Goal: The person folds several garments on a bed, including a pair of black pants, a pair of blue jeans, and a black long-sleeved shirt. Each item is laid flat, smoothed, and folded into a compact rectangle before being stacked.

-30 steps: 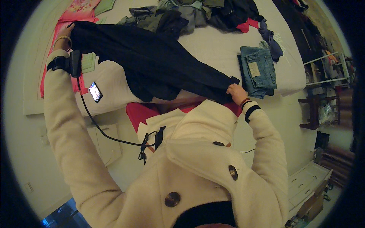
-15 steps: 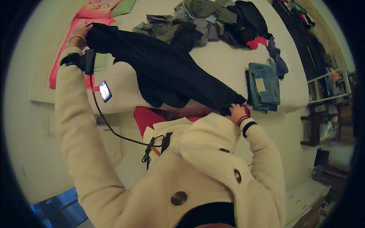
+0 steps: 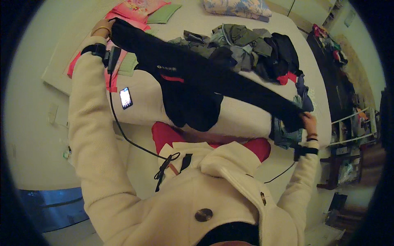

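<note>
A black garment (image 3: 193, 94), which looks like a long-sleeved top, is stretched out between my two hands. It has a small red stripe and pale lettering, and its middle hangs over the near part of the bed. My left hand (image 3: 102, 29) grips one end at the upper left. At the right my right hand (image 3: 310, 124) is closed on the other end, lower than the left. Under that end lies a stack of folded jeans (image 3: 283, 137), partly covered by the black cloth.
The white bed (image 3: 147, 92) bears a lit phone (image 3: 126, 98), a heap of dark clothes (image 3: 242, 45), green cloth (image 3: 164, 14), pink printed fabric (image 3: 131, 10) and a patterned folded quilt (image 3: 238, 8). A cable (image 3: 123, 137) runs from my left wrist. A white rack (image 3: 357, 131) stands at the right.
My right hand has swung outward to the right, pulling the black top taut over the jeans. My left hand keeps its end. The view has shifted, showing more of the far bed.
</note>
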### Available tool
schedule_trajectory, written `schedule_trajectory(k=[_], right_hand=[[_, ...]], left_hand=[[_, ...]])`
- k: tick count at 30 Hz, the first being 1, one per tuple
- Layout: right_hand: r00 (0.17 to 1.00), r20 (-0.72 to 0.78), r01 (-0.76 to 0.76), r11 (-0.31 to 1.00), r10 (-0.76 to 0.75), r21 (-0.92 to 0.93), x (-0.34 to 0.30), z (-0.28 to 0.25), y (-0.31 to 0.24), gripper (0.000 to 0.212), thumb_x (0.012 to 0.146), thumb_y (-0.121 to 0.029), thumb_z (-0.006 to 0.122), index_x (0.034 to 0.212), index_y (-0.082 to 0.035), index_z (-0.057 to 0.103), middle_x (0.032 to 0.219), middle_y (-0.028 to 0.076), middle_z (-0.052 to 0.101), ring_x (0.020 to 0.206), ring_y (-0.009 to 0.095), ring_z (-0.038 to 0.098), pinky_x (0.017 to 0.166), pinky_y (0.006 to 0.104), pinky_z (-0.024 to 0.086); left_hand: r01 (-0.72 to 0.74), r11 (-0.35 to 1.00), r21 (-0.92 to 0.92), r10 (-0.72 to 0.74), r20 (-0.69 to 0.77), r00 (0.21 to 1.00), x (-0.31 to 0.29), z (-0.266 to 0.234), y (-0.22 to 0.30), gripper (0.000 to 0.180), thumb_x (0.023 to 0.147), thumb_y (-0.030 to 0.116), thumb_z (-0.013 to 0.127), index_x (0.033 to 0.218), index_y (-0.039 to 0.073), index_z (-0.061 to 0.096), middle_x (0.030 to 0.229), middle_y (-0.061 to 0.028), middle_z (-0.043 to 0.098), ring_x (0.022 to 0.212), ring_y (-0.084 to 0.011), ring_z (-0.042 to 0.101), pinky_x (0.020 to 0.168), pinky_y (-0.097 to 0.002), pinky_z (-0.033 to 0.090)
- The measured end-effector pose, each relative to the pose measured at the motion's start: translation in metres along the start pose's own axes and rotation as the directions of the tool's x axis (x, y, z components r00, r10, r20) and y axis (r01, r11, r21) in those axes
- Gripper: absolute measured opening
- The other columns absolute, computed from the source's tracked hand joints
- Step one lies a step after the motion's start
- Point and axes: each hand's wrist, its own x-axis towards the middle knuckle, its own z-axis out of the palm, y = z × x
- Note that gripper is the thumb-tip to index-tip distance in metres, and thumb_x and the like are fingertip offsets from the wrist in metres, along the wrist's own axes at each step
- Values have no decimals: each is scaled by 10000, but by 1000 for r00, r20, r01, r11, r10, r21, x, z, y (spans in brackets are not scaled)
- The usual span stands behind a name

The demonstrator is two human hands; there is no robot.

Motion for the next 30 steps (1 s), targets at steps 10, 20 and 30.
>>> schedule_trajectory(k=[10, 20, 30], right_hand=[[946, -161, 296, 953, -283, 62, 3, -82, -129, 215, 753, -159, 599, 899, -1, 593, 776, -19, 560, 704, 59, 481, 652, 183, 373], [794, 113, 319, 567, -598, 759, -98, -50, -260, 341, 771, -157, 504, 1084, -23, 475, 951, 59, 556, 862, 129, 521, 777, 235, 391], [964, -226, 262, 667, -143, 697, -183, -97, -259, 365, 826, -171, 420, 1155, -14, 412, 950, 99, 554, 821, 158, 548, 748, 250, 431]], left_hand=[[79, -873, -481, -16, 191, 981, 57, -52, -96, 466, 848, 239, 460, 1233, 18, 319, 1205, -152, 415, 1114, -260, 401, 997, -299, 291], [-496, -438, -749, -218, -447, 868, 83, -170, 4, 445, 868, 257, 418, 1241, 29, 331, 1226, -140, 400, 1124, -249, 383, 963, -302, 297], [-777, -36, -628, 387, -726, 569, 50, -160, 411, 420, 868, 263, 420, 1219, 35, 387, 1217, -134, 418, 1104, -257, 407, 936, -323, 325]])
